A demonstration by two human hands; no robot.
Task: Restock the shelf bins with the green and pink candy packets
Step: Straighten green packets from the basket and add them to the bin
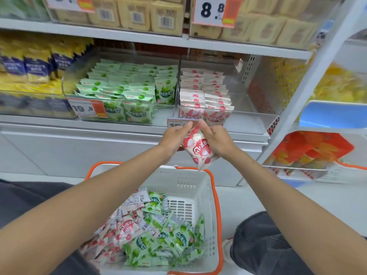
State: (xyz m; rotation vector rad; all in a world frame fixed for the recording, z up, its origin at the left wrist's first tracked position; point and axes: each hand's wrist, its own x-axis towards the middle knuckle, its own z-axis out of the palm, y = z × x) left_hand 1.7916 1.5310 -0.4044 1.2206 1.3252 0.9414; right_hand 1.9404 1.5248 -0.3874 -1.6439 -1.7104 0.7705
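Both hands are working in front of the shelf edge, above the far rim of the basket [216, 195]. The left hand [174, 138] is pinching the upper left edge of one pink packet [198, 150], fingers curled on it. The right hand [215, 140] is gripping the same packet's upper right side, thumb and fingers closed round the top. The packet is hanging tilted, just below the pink bin [250, 118] and partly covering a price tag [174, 124]. Pink packets [202, 92] are filling only the left part of that clear bin. Beside it, the green bin [66, 83] is holding rows of green packets [127, 84] and carrying a 19.8 tag [87, 108]. The basket is holding mixed loose stock: green ones [170, 240] mostly right, pink ones [119, 233] mostly left. Yellow bags [29, 62] are sitting further left on the shelf.
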